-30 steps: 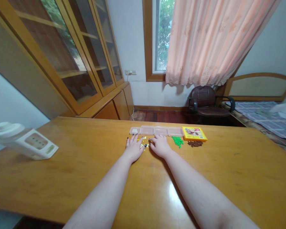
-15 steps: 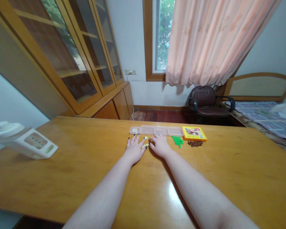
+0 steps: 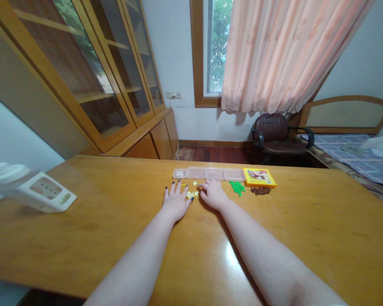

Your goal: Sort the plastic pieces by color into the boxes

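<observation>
My left hand (image 3: 175,200) lies flat on the wooden table (image 3: 115,212), fingers spread, holding nothing. Just right of its thumb sits a small pile of yellow and white pieces (image 3: 192,194). My right hand (image 3: 212,193) rests palm down on the other side of that pile, fingers curled toward it; whether it pinches a piece is too small to tell. Behind both hands stands a clear compartment box (image 3: 209,174), with something white in its leftmost cell.
A pile of green pieces (image 3: 237,187) and a pile of brown pieces (image 3: 260,191) lie right of my right hand, near a yellow box (image 3: 259,177). A white appliance (image 3: 32,191) sits at the table's left edge. A chair (image 3: 276,135) and bed stand beyond.
My left hand has slid a little to the left and back, its fingers spreading wider. The yellow pieces now lie more exposed between the hands. My right hand has barely moved.
</observation>
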Demonstrator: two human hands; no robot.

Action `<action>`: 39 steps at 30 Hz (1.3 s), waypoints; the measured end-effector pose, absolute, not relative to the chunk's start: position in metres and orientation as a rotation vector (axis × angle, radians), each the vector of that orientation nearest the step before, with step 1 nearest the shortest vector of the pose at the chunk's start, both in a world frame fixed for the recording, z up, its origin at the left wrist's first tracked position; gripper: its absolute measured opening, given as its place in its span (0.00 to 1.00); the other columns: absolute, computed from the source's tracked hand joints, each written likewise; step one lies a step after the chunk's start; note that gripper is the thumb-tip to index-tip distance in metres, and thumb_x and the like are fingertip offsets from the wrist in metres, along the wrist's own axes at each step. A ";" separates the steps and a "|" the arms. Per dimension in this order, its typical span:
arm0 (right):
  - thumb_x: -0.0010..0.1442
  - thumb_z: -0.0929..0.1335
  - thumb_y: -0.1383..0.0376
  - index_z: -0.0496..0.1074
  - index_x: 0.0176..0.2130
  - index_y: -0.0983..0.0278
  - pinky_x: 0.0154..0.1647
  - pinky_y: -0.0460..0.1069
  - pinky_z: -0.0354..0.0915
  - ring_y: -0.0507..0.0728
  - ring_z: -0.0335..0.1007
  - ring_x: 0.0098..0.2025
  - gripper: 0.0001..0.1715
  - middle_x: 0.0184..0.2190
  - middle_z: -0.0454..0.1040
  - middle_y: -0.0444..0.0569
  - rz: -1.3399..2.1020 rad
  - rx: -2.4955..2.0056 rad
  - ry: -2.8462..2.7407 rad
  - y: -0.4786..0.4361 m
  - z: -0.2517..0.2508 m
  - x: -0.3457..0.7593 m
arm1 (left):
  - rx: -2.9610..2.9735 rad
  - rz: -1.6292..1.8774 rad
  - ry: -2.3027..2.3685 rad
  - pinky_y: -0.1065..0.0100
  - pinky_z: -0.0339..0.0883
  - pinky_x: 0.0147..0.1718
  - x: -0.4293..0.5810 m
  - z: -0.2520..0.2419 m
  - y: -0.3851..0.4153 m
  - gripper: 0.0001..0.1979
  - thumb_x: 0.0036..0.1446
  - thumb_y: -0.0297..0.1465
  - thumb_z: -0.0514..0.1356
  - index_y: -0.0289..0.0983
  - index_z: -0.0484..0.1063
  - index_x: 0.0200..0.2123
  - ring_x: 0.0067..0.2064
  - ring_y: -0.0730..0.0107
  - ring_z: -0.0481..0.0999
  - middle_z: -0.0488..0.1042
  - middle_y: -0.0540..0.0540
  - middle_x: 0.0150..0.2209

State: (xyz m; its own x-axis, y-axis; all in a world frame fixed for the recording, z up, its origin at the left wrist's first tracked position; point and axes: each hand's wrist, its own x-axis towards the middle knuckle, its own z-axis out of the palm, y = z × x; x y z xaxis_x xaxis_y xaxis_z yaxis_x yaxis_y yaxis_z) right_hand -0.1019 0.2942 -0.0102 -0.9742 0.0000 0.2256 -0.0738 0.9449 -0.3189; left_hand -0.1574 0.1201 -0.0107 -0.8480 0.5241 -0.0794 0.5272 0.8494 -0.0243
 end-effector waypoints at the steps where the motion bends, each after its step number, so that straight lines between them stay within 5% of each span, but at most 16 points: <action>1: 0.60 0.61 0.65 0.73 0.46 0.61 0.49 0.52 0.50 0.58 0.60 0.46 0.17 0.40 0.73 0.51 0.486 0.056 -2.877 0.294 -0.010 -0.102 | 0.821 -0.080 2.968 0.44 0.38 0.61 -0.157 -0.009 0.120 0.31 0.60 0.47 0.46 0.41 0.54 0.63 0.67 0.46 0.43 0.45 0.39 0.67; 5: 0.60 0.61 0.66 0.73 0.47 0.60 0.48 0.52 0.50 0.58 0.60 0.46 0.18 0.40 0.73 0.51 0.485 0.119 -2.914 0.294 -0.006 -0.100 | 0.792 -0.101 3.059 0.46 0.48 0.59 -0.154 0.007 0.117 0.27 0.60 0.41 0.49 0.38 0.59 0.60 0.63 0.47 0.55 0.57 0.36 0.63; 7: 0.60 0.61 0.67 0.73 0.47 0.57 0.47 0.52 0.50 0.58 0.60 0.45 0.19 0.38 0.73 0.50 0.485 0.203 -2.932 0.293 -0.003 -0.100 | 0.809 -0.081 3.035 0.51 0.60 0.52 -0.152 0.017 0.116 0.21 0.61 0.34 0.47 0.38 0.65 0.55 0.54 0.52 0.69 0.70 0.36 0.53; 10: 0.60 0.61 0.66 0.73 0.48 0.53 0.47 0.53 0.51 0.58 0.60 0.44 0.19 0.37 0.72 0.48 0.468 0.300 -2.970 0.293 -0.002 -0.099 | 0.811 -0.032 2.918 0.59 0.67 0.41 -0.145 0.029 0.117 0.17 0.61 0.31 0.45 0.38 0.73 0.42 0.41 0.58 0.76 0.76 0.39 0.40; 17: 0.60 0.60 0.66 0.72 0.50 0.57 0.49 0.53 0.50 0.58 0.60 0.45 0.21 0.40 0.72 0.51 0.463 0.167 -2.977 0.293 -0.005 -0.101 | 0.766 0.021 2.796 0.62 0.68 0.38 -0.134 0.034 0.120 0.16 0.61 0.35 0.47 0.39 0.74 0.40 0.40 0.58 0.77 0.78 0.39 0.39; 27: 0.59 0.61 0.68 0.75 0.45 0.58 0.47 0.52 0.52 0.57 0.63 0.43 0.19 0.37 0.75 0.49 0.515 0.245 -2.949 0.292 0.000 -0.098 | 0.795 0.024 2.775 0.61 0.68 0.39 -0.143 0.021 0.123 0.24 0.58 0.28 0.47 0.46 0.64 0.57 0.42 0.57 0.77 0.77 0.39 0.43; 39: 0.59 0.60 0.68 0.75 0.46 0.58 0.44 0.51 0.51 0.57 0.65 0.42 0.20 0.37 0.76 0.49 0.471 0.272 -2.970 0.293 -0.002 -0.101 | 0.834 -0.101 2.701 0.58 0.69 0.39 -0.119 0.036 0.120 0.23 0.59 0.34 0.48 0.40 0.63 0.57 0.43 0.52 0.77 0.77 0.37 0.43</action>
State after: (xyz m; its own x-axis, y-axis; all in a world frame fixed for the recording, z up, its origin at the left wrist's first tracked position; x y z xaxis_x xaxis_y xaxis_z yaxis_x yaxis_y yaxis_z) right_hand -0.1005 0.2930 -0.0018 -0.9764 -0.1574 0.1480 -0.1955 0.9353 -0.2950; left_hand -0.1188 0.1201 0.0365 -0.7817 0.5387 -0.3142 0.5606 0.8278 0.0245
